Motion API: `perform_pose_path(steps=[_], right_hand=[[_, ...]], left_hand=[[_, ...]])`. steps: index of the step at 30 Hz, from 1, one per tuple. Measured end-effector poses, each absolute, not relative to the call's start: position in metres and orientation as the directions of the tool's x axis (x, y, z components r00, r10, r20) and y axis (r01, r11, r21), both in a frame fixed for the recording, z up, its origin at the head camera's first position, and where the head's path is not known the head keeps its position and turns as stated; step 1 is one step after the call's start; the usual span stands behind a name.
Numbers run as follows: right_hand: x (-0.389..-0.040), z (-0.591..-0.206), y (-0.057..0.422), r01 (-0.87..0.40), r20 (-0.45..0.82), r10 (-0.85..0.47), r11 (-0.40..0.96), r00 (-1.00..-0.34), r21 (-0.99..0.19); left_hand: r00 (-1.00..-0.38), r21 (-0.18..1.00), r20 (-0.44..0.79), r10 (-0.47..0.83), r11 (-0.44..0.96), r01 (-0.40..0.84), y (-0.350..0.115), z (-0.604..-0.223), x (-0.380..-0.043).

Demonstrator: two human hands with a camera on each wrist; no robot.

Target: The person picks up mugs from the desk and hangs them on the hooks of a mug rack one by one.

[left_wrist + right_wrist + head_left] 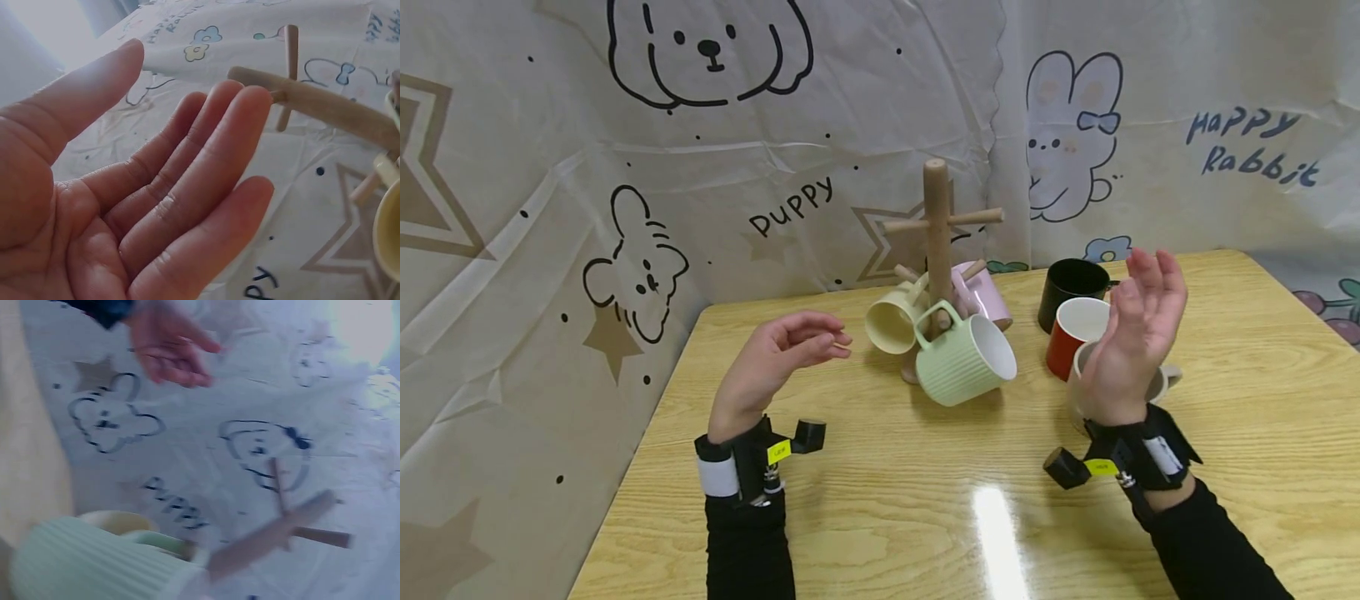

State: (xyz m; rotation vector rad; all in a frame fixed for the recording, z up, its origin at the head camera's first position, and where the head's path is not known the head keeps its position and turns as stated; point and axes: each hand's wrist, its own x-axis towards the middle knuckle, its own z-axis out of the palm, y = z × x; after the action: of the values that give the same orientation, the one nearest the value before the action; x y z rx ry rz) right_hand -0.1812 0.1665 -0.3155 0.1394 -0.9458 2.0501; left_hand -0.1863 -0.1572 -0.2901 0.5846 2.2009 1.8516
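Note:
My left hand (pixel 778 367) hovers over the table left of a wooden mug tree (pixel 937 242), its fingers relaxed and holding nothing. In the left wrist view the palm and loosely bent fingers (pixel 206 169) show plainly. On the tree's lower pegs hang a ribbed green mug (pixel 958 367), a yellow mug (pixel 889 325) and a pink mug (pixel 988 296). My right hand (pixel 1131 350) is raised with fingers up, in front of a light mug (pixel 1078 367) that it partly hides. It appears to hold nothing. The right wrist view shows the green mug (pixel 94 562) close by.
Behind the light mug stand a red mug (pixel 1063 346) with a white inside and a black mug (pixel 1071 287), both on the wooden table (pixel 880 500). The tree's upper pegs (pixel 977 217) carry no mugs. A printed cloth (pixel 722 150) hangs behind and to the left.

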Motion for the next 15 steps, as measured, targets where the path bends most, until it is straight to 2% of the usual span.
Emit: perform_pose_path(steps=[4, 7, 9, 12, 13, 15], right_hand=[[-0.178, -0.304, 0.185, -0.702, 0.389, 0.642, -0.342, -0.66, -0.625], [-0.176, -0.301, 0.199, -0.656, 0.42, 0.582, -0.278, -0.696, -0.702], [-0.174, -0.3, 0.207, -0.596, 0.436, 0.505, -0.211, -0.745, -0.774], [-0.171, -0.3, 0.219, -0.444, 0.463, 0.312, 0.134, -0.829, -0.886], [-0.171, -0.3, 0.222, -0.403, 0.467, 0.236, 0.273, -0.852, -0.873], [-0.17, -0.3, 0.227, -0.36, 0.47, 0.084, 0.53, -0.878, -0.768]], left_hand=[[-0.915, 0.952, 0.115, 0.386, 0.221, 0.213, -0.156, -0.287, -0.181], [-0.936, 0.881, 0.132, 0.326, 0.394, 0.261, -0.151, -0.285, -0.176], [-0.948, 0.799, 0.143, 0.283, 0.533, 0.279, -0.147, -0.285, -0.173], [-0.957, 0.648, 0.149, 0.249, 0.707, 0.284, -0.14, -0.285, -0.17], [-0.959, 0.6, 0.143, 0.246, 0.749, 0.281, -0.138, -0.286, -0.169], [-0.962, 0.517, 0.13, 0.24, 0.812, 0.272, -0.135, -0.287, -0.169]])
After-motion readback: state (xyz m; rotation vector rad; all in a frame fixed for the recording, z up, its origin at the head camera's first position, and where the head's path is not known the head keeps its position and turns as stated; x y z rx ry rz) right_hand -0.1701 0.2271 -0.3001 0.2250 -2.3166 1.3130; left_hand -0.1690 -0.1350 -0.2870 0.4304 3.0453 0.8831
